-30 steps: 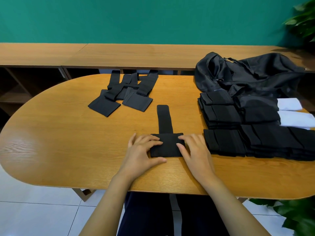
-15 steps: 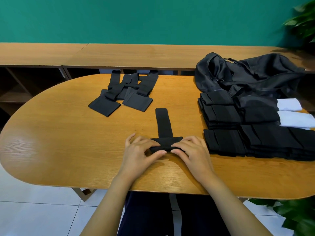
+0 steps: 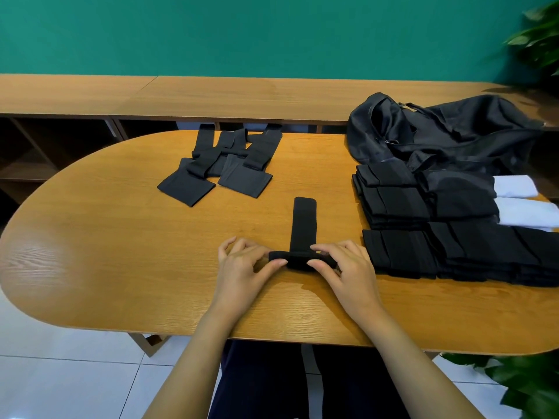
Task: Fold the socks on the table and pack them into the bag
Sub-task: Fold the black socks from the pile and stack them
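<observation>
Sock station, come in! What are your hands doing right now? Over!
Left hand and right hand both pinching the black sock, near end rolled. Bag waiting far right. Nothing in the way. Over.

Both bare arms reach forward over the near edge of the table. The left hand [image 3: 242, 267] and right hand [image 3: 344, 267] sit side by side, palms down, fingers curled, thumbs and fingertips pinching inward toward each other.

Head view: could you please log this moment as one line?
step: rolling sock | left hand: pinching roll | right hand: pinching roll | bag: unpacked
</observation>
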